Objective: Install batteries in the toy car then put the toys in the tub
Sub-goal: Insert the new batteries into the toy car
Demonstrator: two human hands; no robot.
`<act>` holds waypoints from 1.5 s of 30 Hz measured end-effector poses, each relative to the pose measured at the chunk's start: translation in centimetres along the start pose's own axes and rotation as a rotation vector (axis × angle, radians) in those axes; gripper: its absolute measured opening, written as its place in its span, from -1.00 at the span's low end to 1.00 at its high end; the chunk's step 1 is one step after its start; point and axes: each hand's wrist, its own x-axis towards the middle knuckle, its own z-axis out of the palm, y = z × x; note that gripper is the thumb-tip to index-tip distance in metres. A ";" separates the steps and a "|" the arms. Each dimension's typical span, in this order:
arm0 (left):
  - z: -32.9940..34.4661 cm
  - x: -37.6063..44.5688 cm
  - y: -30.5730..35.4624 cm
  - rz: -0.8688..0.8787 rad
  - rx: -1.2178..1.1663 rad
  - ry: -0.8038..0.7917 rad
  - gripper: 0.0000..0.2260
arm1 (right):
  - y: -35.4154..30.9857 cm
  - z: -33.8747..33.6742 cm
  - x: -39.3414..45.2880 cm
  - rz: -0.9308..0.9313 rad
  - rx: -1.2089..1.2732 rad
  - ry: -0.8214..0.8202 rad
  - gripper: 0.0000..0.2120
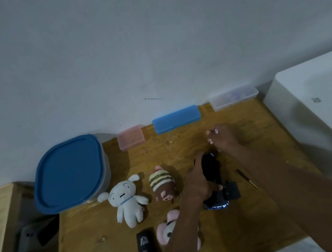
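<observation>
The left hand (196,183) grips the black toy car (211,175) on the bench (186,148); just beyond the car, the right hand (223,137) hovers, fingers curled, contents unclear.

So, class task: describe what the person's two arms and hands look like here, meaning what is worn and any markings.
Both forearms are bare, with no sleeves, watch or bracelet in view. The right hand has light, pinkish-painted fingernails. The left hand shows no ring or glove; its nails cannot be made out.
</observation>
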 end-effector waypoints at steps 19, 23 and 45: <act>-4.0 -0.2 7.5 0.207 -0.317 0.185 -0.50 | -7.9 -8.3 -6.8 0.133 0.639 -0.227 -0.92; -4.6 -0.3 8.6 0.200 -0.471 0.197 -0.49 | -9.8 -9.6 -7.6 -0.011 0.356 -0.184 -0.86; -5.3 0.0 6.4 0.330 -0.253 0.212 -0.08 | -9.9 -6.8 -7.8 -0.326 -0.121 -0.058 -0.88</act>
